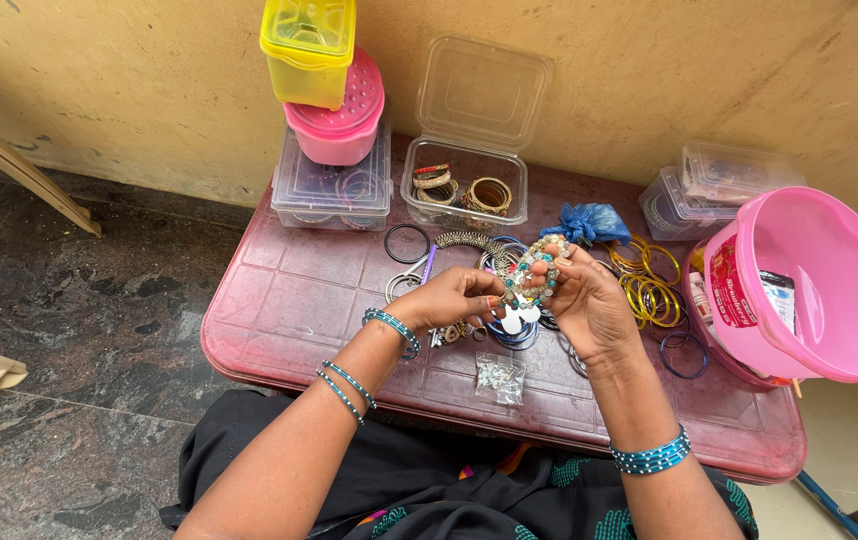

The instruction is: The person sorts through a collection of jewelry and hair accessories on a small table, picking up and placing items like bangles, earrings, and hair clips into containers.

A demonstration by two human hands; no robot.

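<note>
My right hand [587,303] holds a beaded bangle [539,268] with white, gold and turquoise beads, raised above the low maroon table [294,290]. My left hand [452,298] pinches the lower part of the same bangle, where a small white tag [520,317] hangs. Both wrists wear teal bangles. Under the hands lie several loose bangles, a black ring [407,243] and small scissors [411,272].
An open clear box [465,184] holds gold bangles. To its left a yellow tub and a pink tub are stacked on a clear box [333,190]. A pink bucket [809,285], clear boxes, yellow bangles [649,285], a blue bag [589,222] and a small packet [500,378] lie around.
</note>
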